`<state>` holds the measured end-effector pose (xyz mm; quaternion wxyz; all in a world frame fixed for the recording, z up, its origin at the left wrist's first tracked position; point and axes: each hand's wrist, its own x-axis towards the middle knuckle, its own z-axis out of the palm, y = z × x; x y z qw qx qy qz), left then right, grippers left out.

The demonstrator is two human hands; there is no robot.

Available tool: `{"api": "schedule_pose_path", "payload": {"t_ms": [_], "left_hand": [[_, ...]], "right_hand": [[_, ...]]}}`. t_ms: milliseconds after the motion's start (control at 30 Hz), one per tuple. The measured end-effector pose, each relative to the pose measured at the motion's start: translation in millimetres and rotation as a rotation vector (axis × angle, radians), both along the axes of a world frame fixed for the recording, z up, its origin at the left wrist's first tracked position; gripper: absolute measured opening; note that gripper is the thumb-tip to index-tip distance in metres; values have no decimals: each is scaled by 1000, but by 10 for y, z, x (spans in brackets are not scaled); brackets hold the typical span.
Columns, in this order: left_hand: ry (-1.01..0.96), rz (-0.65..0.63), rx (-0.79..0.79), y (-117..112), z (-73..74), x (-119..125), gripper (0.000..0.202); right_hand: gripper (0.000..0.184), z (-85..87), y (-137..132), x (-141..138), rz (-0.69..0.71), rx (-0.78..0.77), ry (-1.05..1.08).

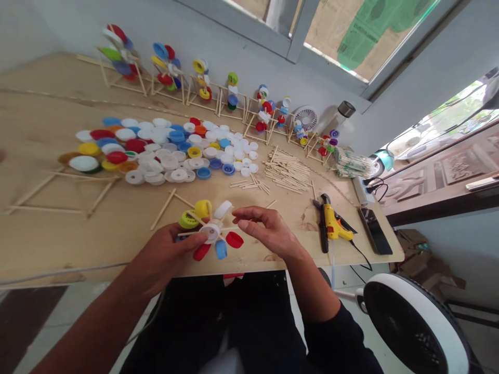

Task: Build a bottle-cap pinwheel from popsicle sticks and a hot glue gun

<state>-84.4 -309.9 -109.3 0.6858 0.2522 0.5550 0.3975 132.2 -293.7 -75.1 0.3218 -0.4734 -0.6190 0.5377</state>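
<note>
My left hand [167, 249] grips a bottle-cap wheel near the table's front edge, its thumb pressing on the white hub cap [211, 234]. Thin wooden sticks fan out from the hub, with yellow, yellow-green, white, red and blue caps at their ends. Just right of the wheel is my right hand [271, 231]. Its index finger and thumb are curved and a little apart, close to the white cap [223, 209], and nothing shows between them. Part of the wheel's left side lies behind my left fingers.
Loose bottle caps [177, 174] and a stick pile [288, 169] lie beyond my hands. Finished cap wheels on stick frames [202, 96] line the wall. At right are a yellow glue gun [333, 223], a phone [374, 231] and a fan [413, 322]. A stick frame [50, 210] lies left.
</note>
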Motion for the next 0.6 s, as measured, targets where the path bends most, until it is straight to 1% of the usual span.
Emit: {"api": "schedule_pose_path", "payload": {"t_ms": [133,200,233,333,433,500,600], "left_hand": [[49,-123,115,37,9,-46,33],[86,-187,158,70,34,-50,33],[99,-199,171,83,46,-46,34],[65,-136,158,88,78,-10,41],[-40,-46,84,35,89,37,42],[-85,-45,43,-7,72,57,42],[-116,-26,37,-38,17,56,40]], "right_hand": [[31,13,-30,-120,63,-26,-7],[37,-10,-59,-168,36,-77,10],[40,-29,-74,-188,4,-105,22],[41,-97,-111,-238,-110,-137,40],[34,-137,-137,-294,-197,-84,49],[27,-143,-152,-345,-218,-33,48],[20,-131,-163,-425,-221,-4,21]]}}
